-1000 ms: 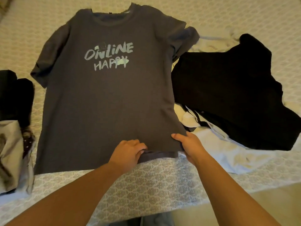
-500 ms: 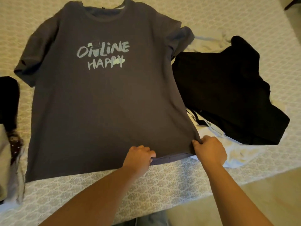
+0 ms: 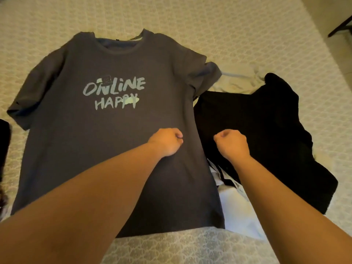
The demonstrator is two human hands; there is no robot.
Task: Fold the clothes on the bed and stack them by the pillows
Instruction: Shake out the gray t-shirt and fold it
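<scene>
A dark grey T-shirt (image 3: 106, 149) printed "ONLINE HAPPY" lies spread flat and face up on the patterned bedspread (image 3: 228, 35). Its collar points away from me and its hem lies near the bed's front edge. My left hand (image 3: 165, 142) hovers over the shirt's right middle, fingers curled into a fist with nothing in it. My right hand (image 3: 233, 145) is also a fist holding nothing, just past the shirt's right edge and over a black garment (image 3: 266, 130).
A white garment (image 3: 240, 212) lies partly under the black one and beside the shirt's hem. Another pale piece (image 3: 238, 80) shows behind the black garment. A dark item (image 3: 3, 141) sits at the left edge. Floor and a dark furniture leg (image 3: 341, 25) are at top right.
Both hands let go of the shirt's hem and moved forward over the shirt's middle, now curled into fists. The shirt lies flatter and straighter.
</scene>
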